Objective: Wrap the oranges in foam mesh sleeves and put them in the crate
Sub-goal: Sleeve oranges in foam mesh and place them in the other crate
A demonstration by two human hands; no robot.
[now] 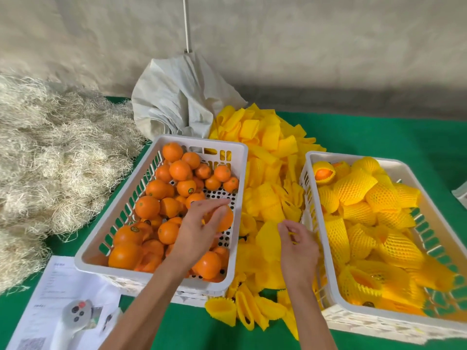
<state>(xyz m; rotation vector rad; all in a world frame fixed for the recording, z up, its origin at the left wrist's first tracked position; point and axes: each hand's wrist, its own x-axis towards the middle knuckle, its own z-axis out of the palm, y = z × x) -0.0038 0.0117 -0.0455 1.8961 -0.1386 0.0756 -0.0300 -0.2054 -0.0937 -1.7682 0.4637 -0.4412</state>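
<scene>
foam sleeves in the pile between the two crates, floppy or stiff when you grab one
Probably soft and floppy: the foam sleeves lie bent and flattened in a loose heap. Likely very light, since the right hand pinches one with only its fingertips. Those in the right crate stretch round the fruit, so probably springy.

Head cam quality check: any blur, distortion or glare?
Head view: motion blur on the right hand and the near oranges; wide-angle bending at the right crate rim; light soft and even, no glare, faint shadows; far wall soft.

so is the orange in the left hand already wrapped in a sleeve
No, the orange held by the left hand over the left crate is bare, with no foam mesh around it.
</scene>
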